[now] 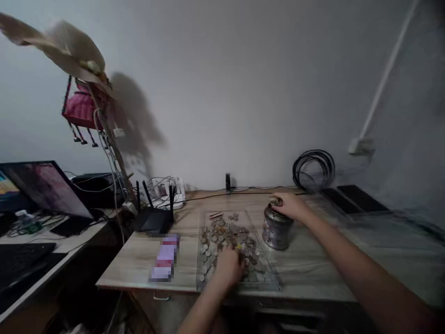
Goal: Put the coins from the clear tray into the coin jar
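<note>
Many silver and some gold-coloured coins (227, 229) lie spread in a shallow clear tray (274, 280) on the desk. Down among them is my left hand (230, 267), its fingers curled against the coins and its fingertips partly hidden. To the right of the tray stands a round metal can (277, 232), upright, with a printed side. My right hand (292, 207) is over the can's mouth, its closed fingers pinching what look like a few coins (275, 201) at the rim. The inside of the can is hidden from me.
A bundle of purple banknotes (164, 257) lies left of the tray. Behind it stands a black router (155, 219). A coiled black cable (314, 170) leans on the wall, near dark flat panels (351, 199). A monitor (48, 190) stands on the left desk.
</note>
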Motion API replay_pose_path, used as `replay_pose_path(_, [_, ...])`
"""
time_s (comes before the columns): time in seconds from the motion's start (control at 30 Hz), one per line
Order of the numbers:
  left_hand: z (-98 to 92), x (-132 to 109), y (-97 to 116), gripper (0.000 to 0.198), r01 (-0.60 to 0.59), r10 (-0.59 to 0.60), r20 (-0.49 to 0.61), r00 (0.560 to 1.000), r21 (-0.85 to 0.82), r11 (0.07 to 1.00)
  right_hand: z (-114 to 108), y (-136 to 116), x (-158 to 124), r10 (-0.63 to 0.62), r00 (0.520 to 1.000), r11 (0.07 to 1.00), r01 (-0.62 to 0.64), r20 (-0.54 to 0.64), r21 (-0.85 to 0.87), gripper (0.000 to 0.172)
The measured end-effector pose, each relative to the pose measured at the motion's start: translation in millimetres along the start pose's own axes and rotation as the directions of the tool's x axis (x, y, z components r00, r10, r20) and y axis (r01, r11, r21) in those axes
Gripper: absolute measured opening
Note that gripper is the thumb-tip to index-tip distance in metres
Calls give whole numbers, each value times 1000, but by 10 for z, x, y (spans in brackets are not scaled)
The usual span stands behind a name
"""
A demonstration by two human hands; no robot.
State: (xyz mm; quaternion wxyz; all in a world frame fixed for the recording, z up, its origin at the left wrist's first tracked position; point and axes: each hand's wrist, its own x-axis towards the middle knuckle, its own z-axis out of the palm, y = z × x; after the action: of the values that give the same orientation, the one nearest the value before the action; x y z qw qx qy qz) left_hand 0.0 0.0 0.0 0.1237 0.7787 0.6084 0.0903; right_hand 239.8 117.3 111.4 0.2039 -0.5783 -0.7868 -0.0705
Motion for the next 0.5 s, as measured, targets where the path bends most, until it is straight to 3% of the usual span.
replay_pose_path(0.13, [-2, -8, 3, 37, 10, -10, 4, 1000, 14, 1000, 100, 15, -252, -74, 980, 997, 65, -187, -51, 36])
replay_pose_path(0.33, [47, -3, -20, 35, -8, 11, -83, 997, 39, 999, 228, 131, -462, -154, 948, 984, 122, -278, -129, 36])
replay_pose_path(0.43, [64, -5, -28, 35, -13, 18, -94, 995, 54, 998, 166, -7, -481, -117, 937, 987, 72, -330, -145, 35])
replay_pose_path(0.5, [65, -8, -31, 35, -19, 24, -96, 995, 51, 999, 143, -252, -434, -117, 915, 990, 77, -385, -119, 32])
